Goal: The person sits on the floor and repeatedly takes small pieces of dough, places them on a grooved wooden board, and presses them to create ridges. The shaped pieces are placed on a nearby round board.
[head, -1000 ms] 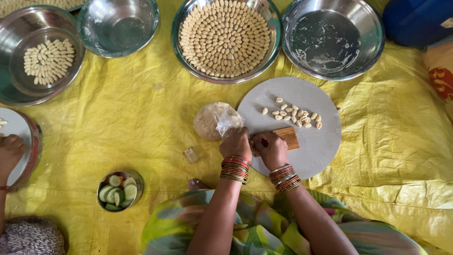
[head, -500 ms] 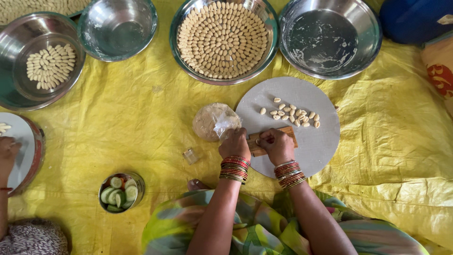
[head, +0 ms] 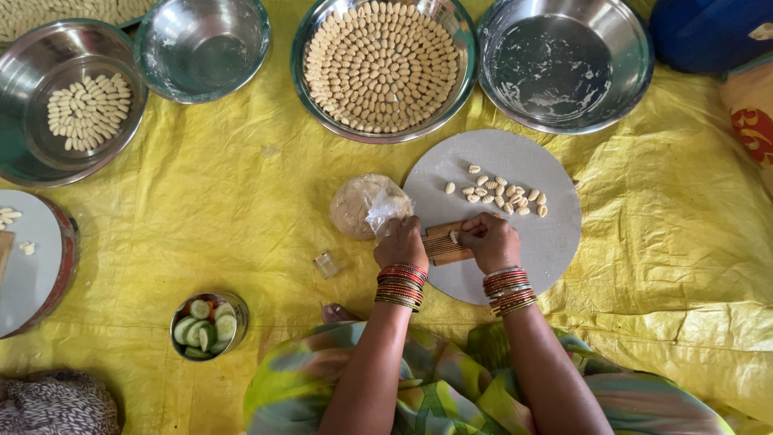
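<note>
My left hand (head: 400, 242) steadies a small ridged wooden board (head: 440, 248) at the near edge of a round grey board (head: 539, 250). My right hand (head: 491, 240) pinches a small dough piece (head: 453, 236) against the ridges. Several shaped dough pieces (head: 503, 193) lie farther back on the grey board. A dough ball in clear plastic (head: 361, 205) sits just left of it, touching my left hand's fingers. Both wrists wear red and gold bangles.
On the yellow sheet (head: 241, 201) stand a steel tray full of shaped pieces (head: 382, 64), an empty floury bowl (head: 564, 60), another steel bowl (head: 201, 44) and a steel plate with pieces (head: 80, 109). A cucumber bowl (head: 208, 326), a tiny jar (head: 326, 263) and another round board (head: 28, 266) lie nearer.
Another person's hand at the left edge has gone from view. My hands stay on the ridged board, the right one shifted slightly over it.
</note>
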